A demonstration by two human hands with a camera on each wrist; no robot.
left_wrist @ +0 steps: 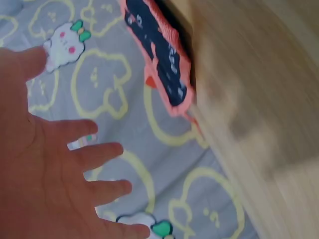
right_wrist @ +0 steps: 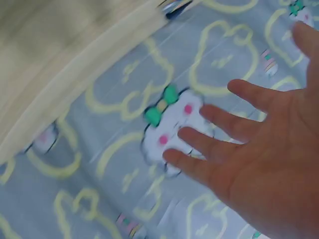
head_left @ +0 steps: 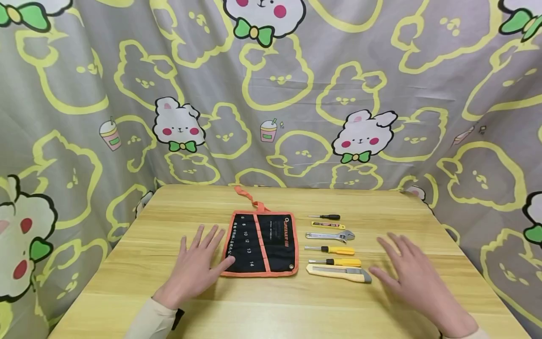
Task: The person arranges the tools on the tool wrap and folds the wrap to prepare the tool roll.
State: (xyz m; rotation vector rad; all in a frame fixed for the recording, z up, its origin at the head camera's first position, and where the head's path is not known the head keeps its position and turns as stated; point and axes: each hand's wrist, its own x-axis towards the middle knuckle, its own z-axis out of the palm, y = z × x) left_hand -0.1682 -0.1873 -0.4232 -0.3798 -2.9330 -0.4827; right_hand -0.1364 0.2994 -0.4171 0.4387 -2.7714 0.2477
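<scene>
A black tool pouch (head_left: 277, 245) with orange edging lies flat on the table, its orange strap trailing toward the back. My left hand (head_left: 196, 266) is spread at its left side, the thumb overlapping the pouch's lower left edge in the head view. To the pouch's right lies a column of tools: a small black screwdriver (head_left: 332, 217), a yellow-and-red labelled flat case (head_left: 326, 225), an adjustable wrench (head_left: 330, 236), two yellow-handled screwdrivers (head_left: 340, 251) and a pale yellow utility knife (head_left: 338, 272). Right of the knife, my right hand (head_left: 417, 280) holds nothing, fingers spread, thumb near the knife's grey end.
The wooden table (head_left: 139, 263) reaches back to a grey curtain (head_left: 228, 160) with yellow outlines and rabbit faces, which hangs behind it and along both sides. Table surface extends on the outer side of each hand.
</scene>
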